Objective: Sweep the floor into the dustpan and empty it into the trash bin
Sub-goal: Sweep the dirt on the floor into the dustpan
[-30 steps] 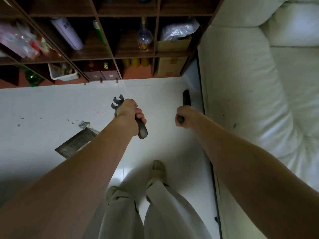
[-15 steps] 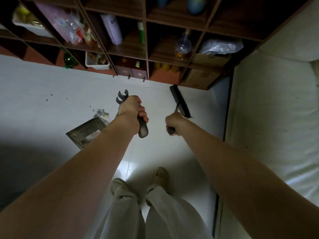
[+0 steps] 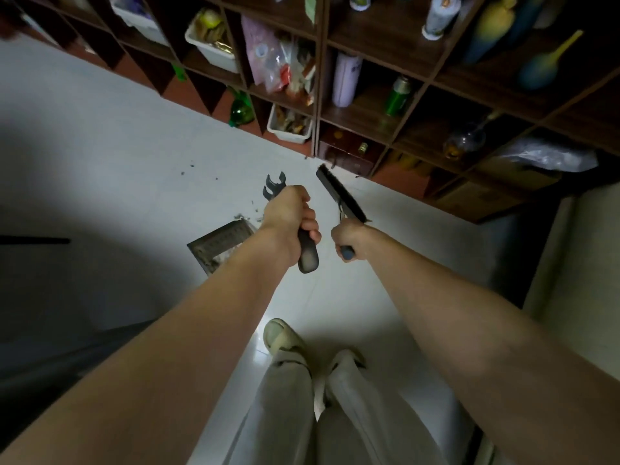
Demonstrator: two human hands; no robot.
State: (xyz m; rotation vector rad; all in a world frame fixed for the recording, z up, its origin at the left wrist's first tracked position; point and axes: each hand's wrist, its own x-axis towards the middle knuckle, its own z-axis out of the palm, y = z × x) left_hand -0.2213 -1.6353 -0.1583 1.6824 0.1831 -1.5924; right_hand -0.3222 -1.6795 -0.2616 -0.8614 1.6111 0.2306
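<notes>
So, both hands are busy here; the left hand [image 3: 288, 213] is wrapped tight around the dustpan handle [image 3: 307, 253], fingers fully curled with nothing loose, and the right hand [image 3: 349, 234] is fisted around the broom handle [image 3: 347, 252] the same way; the broom head [image 3: 339, 196] hangs out in front of that fist, near the foot of the shelf [image 3: 385, 105], and I can't tell if the bristles touch the floor [image 3: 117, 156].

The dustpan [image 3: 221, 245] sits flat or nearly flat on the floor just left of the left wrist, mouth facing the little pile of dirt [image 3: 250, 214] right at its lip; a few more crumbs [image 3: 191, 167] lie further out toward the shelf, well apart from the pan; no trash bin in sight.

My read on handling: both tools look like light plastic, stiff handles, so a grip near the top end like this works fine for reach but gives little leverage; the pan will want to skate on that shiny tile when the bristles push into it, so I'd press it down a bit; the dirt is tiny and dry, probably scatters easily, so short gentle strokes seem the way to go; once loaded, keep the pan level.
</notes>
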